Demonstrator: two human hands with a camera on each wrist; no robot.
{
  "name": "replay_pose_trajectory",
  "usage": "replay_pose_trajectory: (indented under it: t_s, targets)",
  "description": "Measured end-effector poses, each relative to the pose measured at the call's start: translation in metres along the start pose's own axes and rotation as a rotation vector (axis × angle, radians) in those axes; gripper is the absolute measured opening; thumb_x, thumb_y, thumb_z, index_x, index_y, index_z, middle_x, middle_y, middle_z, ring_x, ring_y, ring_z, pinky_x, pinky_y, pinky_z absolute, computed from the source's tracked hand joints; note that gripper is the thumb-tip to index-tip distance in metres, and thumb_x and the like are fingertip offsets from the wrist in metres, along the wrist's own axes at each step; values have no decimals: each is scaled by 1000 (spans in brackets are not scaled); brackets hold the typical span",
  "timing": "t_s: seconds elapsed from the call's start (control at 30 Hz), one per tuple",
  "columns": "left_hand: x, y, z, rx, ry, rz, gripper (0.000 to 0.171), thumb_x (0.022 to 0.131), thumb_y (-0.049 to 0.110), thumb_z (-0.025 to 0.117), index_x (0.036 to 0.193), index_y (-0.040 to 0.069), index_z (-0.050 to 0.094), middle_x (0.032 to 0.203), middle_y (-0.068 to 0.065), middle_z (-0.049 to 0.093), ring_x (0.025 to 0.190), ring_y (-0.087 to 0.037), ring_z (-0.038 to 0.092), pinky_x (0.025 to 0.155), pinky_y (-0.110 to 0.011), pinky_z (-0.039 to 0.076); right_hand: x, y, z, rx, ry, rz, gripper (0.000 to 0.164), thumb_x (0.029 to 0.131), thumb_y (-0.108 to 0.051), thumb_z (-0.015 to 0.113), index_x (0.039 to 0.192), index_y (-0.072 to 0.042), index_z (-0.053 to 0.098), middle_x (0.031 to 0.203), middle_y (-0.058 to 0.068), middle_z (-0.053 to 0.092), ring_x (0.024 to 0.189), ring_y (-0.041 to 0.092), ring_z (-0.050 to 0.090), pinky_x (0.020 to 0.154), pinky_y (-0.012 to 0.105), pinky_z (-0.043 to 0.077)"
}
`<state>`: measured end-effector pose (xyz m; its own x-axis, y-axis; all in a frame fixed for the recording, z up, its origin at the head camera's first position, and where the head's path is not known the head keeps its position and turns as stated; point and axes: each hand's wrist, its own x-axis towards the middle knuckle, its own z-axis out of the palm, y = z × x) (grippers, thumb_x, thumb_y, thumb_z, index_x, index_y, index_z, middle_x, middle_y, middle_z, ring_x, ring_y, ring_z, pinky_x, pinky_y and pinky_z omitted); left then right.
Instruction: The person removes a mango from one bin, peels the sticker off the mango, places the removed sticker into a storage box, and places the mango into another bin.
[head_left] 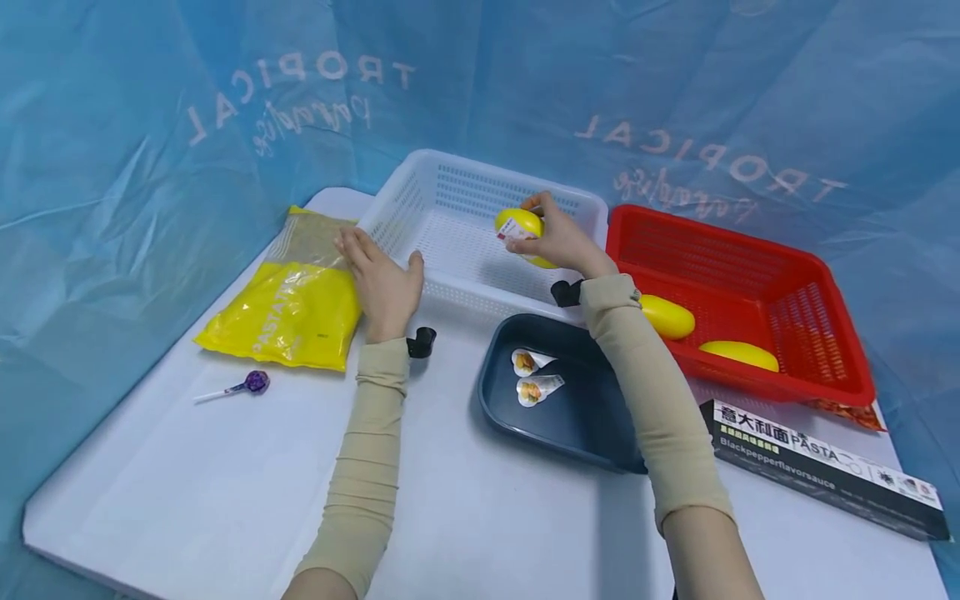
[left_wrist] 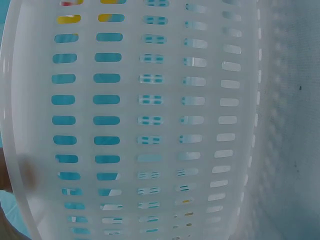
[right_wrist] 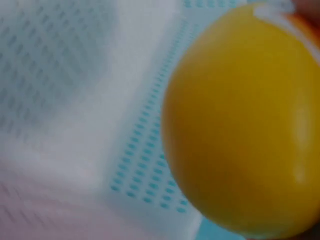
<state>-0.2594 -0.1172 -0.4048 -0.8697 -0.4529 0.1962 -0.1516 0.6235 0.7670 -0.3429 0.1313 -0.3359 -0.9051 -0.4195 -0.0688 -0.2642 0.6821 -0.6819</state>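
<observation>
My right hand [head_left: 558,237] grips a smooth yellow egg-shaped object [head_left: 519,222] with a white-and-red label, held over the white plastic basket [head_left: 487,287]. In the right wrist view the yellow object [right_wrist: 240,125] fills much of the picture, with the basket's slotted walls behind it. At the basket's front left corner is my left hand [head_left: 386,283], fingers extended and thumb apart, beside the rim. The left wrist view shows mostly the basket's slotted side [left_wrist: 125,110], with a bit of the hand at the left edge. A yellow pasta bag [head_left: 300,312] lies left of that hand.
A red basket [head_left: 813,392] at the right holds two yellow oblong things [head_left: 667,317]. In front stand a dark blue tray [head_left: 555,437] with two small picture pieces [head_left: 536,389] and a black pasta box [head_left: 825,471]. A purple lollipop [head_left: 257,382] lies at the left. Blue sheeting hangs behind.
</observation>
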Motion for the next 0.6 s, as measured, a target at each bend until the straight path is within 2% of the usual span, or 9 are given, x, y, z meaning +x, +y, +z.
replay_pose_trajectory:
  t_s: [0.2,0.4,0.6]
  targets:
    - [0,-4,0,-13,-13,-11,88,95,38,53,154,-1,1,163,-15,-11,151,-33,-12,124,-41,6,-30,-8,-9,45,24,-52,66,87,-28,71,137,-12,30,140,10,41,112,26,50,90,38,52]
    - [1,-3,-2,-6,-28,0,89,95,42,50,154,-1,-1,163,-14,-12,151,-33,-13,124,-41,4,-58,-7,-8,103,27,-83,64,86,-26,72,133,-11,32,134,8,43,112,23,49,87,35,53]
    - [1,2,-3,6,-49,10,90,95,44,50,154,-1,0,163,-15,-11,151,-33,-12,124,-42,3,-92,-4,-3,81,39,-101,64,84,-26,75,132,-14,34,128,8,48,107,23,52,83,34,53]
